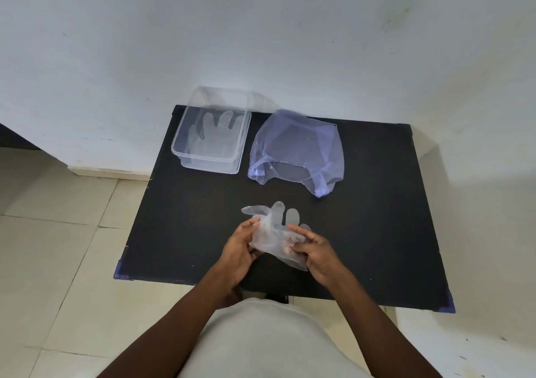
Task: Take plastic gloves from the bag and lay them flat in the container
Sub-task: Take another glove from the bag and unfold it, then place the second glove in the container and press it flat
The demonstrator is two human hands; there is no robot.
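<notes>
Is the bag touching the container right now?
Apart. The head view shows a strip of dark table between the bag and the container.

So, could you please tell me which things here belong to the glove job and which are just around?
In the job:
- glove held by left hand and right hand
- bag
- container, glove inside

Just around:
- black table
- tiled floor

1. Clear container [185,134], far beyond the left hand [236,251]: no legible marking.
2. Translucent bluish bag [295,148], beyond the right hand [316,251]: no print readable.
3. Plastic glove [271,235] between both hands: no text or brand.
</notes>
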